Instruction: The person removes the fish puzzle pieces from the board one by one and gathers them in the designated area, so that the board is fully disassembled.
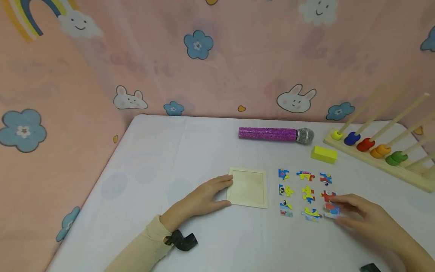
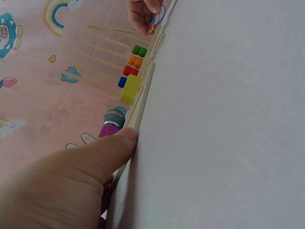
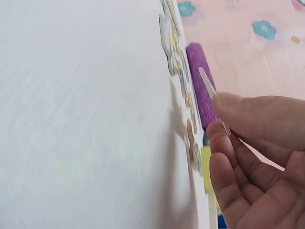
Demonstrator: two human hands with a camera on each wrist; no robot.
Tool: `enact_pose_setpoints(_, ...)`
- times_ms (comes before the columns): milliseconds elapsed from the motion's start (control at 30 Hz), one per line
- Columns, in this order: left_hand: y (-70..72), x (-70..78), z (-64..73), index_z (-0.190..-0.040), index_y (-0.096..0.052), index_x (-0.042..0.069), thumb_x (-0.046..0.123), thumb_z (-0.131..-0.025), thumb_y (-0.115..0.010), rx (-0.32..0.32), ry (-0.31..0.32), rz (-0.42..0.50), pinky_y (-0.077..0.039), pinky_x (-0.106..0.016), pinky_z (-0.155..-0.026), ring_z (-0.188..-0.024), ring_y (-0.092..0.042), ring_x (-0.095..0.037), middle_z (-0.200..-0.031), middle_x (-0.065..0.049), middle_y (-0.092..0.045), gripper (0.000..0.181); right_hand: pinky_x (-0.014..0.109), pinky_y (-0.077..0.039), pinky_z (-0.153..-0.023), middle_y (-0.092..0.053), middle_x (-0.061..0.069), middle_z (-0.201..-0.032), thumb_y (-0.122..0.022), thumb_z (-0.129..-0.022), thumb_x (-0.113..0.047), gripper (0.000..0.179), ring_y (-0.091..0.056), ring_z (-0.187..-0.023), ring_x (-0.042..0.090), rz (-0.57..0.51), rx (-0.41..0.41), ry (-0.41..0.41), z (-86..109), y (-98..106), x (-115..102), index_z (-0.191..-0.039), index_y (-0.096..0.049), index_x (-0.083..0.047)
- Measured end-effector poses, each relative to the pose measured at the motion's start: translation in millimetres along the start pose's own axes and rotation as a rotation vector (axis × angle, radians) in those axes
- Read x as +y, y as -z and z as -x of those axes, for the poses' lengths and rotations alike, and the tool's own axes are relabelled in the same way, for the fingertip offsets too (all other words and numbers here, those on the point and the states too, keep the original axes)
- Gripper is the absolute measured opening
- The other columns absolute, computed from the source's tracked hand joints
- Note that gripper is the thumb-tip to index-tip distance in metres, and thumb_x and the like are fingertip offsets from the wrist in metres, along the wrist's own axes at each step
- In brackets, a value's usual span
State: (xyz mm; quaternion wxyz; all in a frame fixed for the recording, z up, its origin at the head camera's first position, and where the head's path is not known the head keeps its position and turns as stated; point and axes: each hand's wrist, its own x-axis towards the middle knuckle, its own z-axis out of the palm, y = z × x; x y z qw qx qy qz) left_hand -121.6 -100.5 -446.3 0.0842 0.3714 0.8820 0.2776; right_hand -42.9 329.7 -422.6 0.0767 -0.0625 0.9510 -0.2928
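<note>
In the head view my left hand [image 1: 204,194] rests at the left edge of a square, shallow wooden puzzle tray [image 1: 247,187], fingertips at its upper corner and thumb at its lower one. My right hand [image 1: 367,217] pinches a puzzle piece [image 1: 331,209], blue and red with a pale edge, between thumb and fingers. The right wrist view shows that piece [image 3: 207,84] edge-on, held above the tabletop. Several other puzzle pieces [image 1: 308,193] lie spread in rows between the tray and my right hand, and a red one [image 1: 327,195] is right by my fingertips.
Behind the pieces lie a purple glittery microphone [image 1: 268,134] and a yellow block [image 1: 324,154]. A wooden peg stand [image 1: 377,160] with coloured beads stands at the back right. The white tabletop [image 1: 142,151] meets a pink patterned cloth [image 1: 153,64] at the back.
</note>
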Motion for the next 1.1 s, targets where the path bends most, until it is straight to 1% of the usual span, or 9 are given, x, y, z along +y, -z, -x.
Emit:
enact_pose_setpoints(67,0.3,0.2,0.6,-0.141,-0.044,0.004,0.033,-0.089,-0.067,-0.002,0.002,0.006,-0.032,-0.036,-0.114,-0.141,-0.032,-0.019,-0.152,-0.003,-0.035,0.064,0.000,-0.042,-0.072,-0.059,0.015,-0.124,-0.076,-0.079,-0.029,0.046,-0.040,-0.091,-0.025,0.008,-0.022,-0.027,2.9,0,4,-0.120,-0.061,-0.014)
enact_pose_setpoints(100,0.3,0.2,0.8,-0.141,-0.044,0.004,0.033,-0.089,-0.066,-0.004,0.003,0.006,-0.032,-0.035,-0.114,-0.141,-0.032,-0.018,-0.152,-0.003,-0.035,0.064,0.000,-0.042,-0.072,-0.059,0.009,-0.123,-0.077,-0.079,-0.028,0.046,-0.040,-0.090,-0.024,0.008,-0.025,-0.026,4.0,-1,6,-0.120,-0.061,-0.014)
enact_pose_setpoints(200,0.7,0.9,1.4,-0.141,-0.044,0.004,0.032,-0.089,-0.066,-0.008,0.011,0.010,-0.031,-0.035,-0.114,-0.141,-0.031,-0.018,-0.152,-0.002,-0.035,0.064,-0.002,-0.041,-0.074,-0.059,-0.009,-0.117,-0.079,-0.077,-0.020,0.044,-0.047,-0.089,-0.018,-0.003,0.008,0.054,5.9,-3,12,-0.117,-0.062,-0.014)
enact_pose_setpoints(300,0.5,1.2,2.2,-0.141,-0.044,0.005,0.033,-0.089,-0.066,-0.011,0.018,0.013,-0.031,-0.034,-0.115,-0.141,-0.031,-0.017,-0.153,-0.002,-0.034,0.064,-0.005,-0.037,-0.076,-0.052,-0.025,-0.107,-0.080,-0.074,-0.012,0.043,-0.049,-0.090,-0.015,-0.010,0.053,0.152,6.9,-6,16,-0.114,-0.063,-0.017)
enact_pose_setpoints(333,0.4,1.4,2.4,-0.141,-0.044,0.005,0.033,-0.089,-0.066,-0.011,0.019,0.013,-0.031,-0.034,-0.115,-0.141,-0.031,-0.017,-0.153,-0.002,-0.035,0.064,-0.006,-0.036,-0.077,-0.052,-0.024,-0.107,-0.080,-0.073,-0.010,0.044,-0.049,-0.090,-0.014,-0.011,0.067,0.173,7.3,-7,17,-0.113,-0.063,-0.017)
enact_pose_setpoints(533,-0.5,1.9,2.9,-0.141,-0.043,0.004,0.033,-0.089,-0.067,-0.013,0.021,0.015,-0.031,-0.035,-0.115,-0.141,-0.031,-0.017,-0.152,-0.002,-0.035,0.064,-0.007,-0.032,-0.079,-0.049,-0.021,-0.106,-0.081,-0.071,-0.010,0.045,-0.046,-0.090,-0.014,0.009,0.085,0.191,9.0,-12,20,-0.111,-0.064,-0.019)
enact_pose_setpoints(767,-1.9,2.1,2.2,-0.141,-0.044,0.003,0.033,-0.089,-0.066,-0.017,0.012,0.015,-0.031,-0.034,-0.114,-0.141,-0.031,-0.018,-0.152,-0.004,-0.035,0.064,-0.008,-0.030,-0.080,-0.047,-0.024,-0.108,-0.080,-0.074,-0.011,0.043,-0.044,-0.092,-0.015,-0.013,0.073,0.192,11.2,-13,23,-0.113,-0.063,-0.018)
enact_pose_setpoints(933,-2.5,2.9,2.9,-0.141,-0.044,0.003,0.032,-0.088,-0.067,-0.011,0.015,0.031,-0.032,-0.035,-0.114,-0.141,-0.032,-0.019,-0.151,-0.005,-0.036,0.064,-0.007,-0.032,-0.079,-0.047,-0.024,-0.109,-0.078,-0.077,-0.018,0.043,-0.044,-0.094,-0.015,-0.049,0.014,0.127,11.2,-13,25,-0.117,-0.062,-0.016)
enact_pose_setpoints(1100,-4.5,3.2,4.5,-0.141,-0.043,0.003,0.032,-0.088,-0.067,-0.019,0.029,0.041,-0.032,-0.035,-0.114,-0.141,-0.032,-0.019,-0.152,-0.004,-0.035,0.065,-0.002,-0.039,-0.077,-0.048,-0.029,-0.116,-0.071,-0.085,-0.018,0.043,-0.047,-0.099,-0.016,-0.155,-0.052,0.071,12.6,-10,30,-0.124,-0.056,-0.012)
